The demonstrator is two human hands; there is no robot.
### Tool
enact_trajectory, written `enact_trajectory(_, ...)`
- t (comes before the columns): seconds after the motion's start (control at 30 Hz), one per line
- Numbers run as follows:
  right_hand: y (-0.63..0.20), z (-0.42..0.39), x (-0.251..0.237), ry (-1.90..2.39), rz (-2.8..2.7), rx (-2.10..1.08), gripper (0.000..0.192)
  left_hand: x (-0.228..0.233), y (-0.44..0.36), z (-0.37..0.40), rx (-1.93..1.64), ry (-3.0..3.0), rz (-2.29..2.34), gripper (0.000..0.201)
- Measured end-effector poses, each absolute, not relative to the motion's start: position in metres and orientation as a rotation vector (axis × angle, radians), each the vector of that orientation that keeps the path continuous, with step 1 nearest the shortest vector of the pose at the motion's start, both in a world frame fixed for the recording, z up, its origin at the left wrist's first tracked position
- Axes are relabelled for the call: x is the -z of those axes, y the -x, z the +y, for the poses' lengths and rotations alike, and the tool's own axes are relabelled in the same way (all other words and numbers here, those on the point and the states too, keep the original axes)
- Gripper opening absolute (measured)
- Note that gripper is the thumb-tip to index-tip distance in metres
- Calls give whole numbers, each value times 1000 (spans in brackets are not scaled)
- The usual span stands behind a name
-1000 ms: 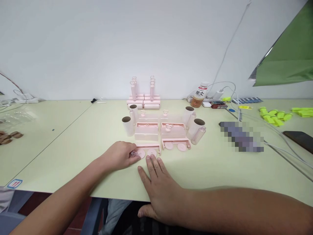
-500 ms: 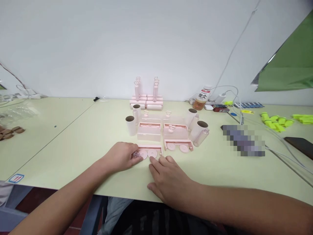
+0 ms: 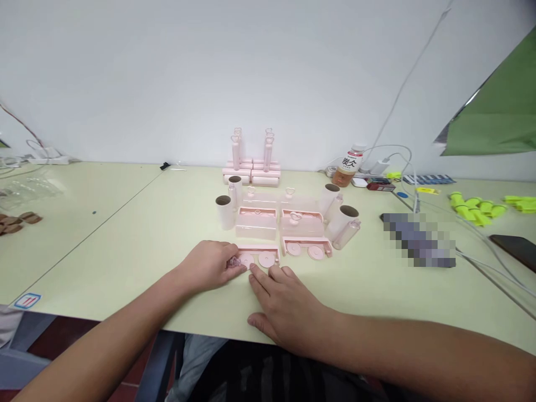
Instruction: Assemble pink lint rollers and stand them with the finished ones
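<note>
Nearest the surface's (image 3: 125, 240) front edge, the right hand (image 3: 287, 301) lay palm down, fingers loosely bent, thumb apart, grasping nothing that showed. Its index fingertip met, or nearly met, the near rim of the left disc (image 3: 247, 259); contact was hard to tell. The left hand (image 3: 213, 263) grasped a clear piece (image 3: 234, 261), mostly hidden between thumb and fingers, just beside that disc. The right disc (image 3: 267, 258) lay flat along the front of a pink frame (image 3: 260, 248), which sat a little in from the front edge, midway between the sides.

The discs looked thin, so light, level fingertip pressure seemed best; bearing down on 1 rim would probably have tipped it. A steady left grip, wrist low, would have spared the frame a knock.

Beyond stood 2 translucent covers (image 3: 255, 227), flanked by 4 white rolls (image 3: 226, 216). Pink assemblies (image 3: 265, 180) stood by the far edge.
</note>
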State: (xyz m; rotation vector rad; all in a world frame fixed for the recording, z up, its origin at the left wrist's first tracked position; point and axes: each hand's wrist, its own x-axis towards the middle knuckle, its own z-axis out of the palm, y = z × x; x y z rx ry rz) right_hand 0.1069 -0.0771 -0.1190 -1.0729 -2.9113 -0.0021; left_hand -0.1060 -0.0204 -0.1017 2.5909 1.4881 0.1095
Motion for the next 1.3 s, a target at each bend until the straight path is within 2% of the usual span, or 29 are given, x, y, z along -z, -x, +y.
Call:
enact_trajectory(0.13,-106,-78,122,1050,-2914,-21,68,101,107,-21,-129,-2592,1477,33)
enact_trajectory(0.4,-100,-78,129,1041,-2917,31,75,97,111,-20,-152,-2538,1355,17)
enact_trajectory(0.57,-97,-82,138,1071,-2879,92,74,96,110,-18,-156,-2516,1355,21)
enact_trajectory(0.8,-97,-83,136,1108,-2871,6,73,100,109,-17,-156,-2574,1375,28)
enact_trajectory(1.07,-101,-79,130,1105,-2851,-154,77,102,108,-18,-152,-2575,1410,26)
enact_trajectory(1.3,-104,-77,130,1138,-2855,-155,78,104,110,-19,-163,-2527,1432,25)
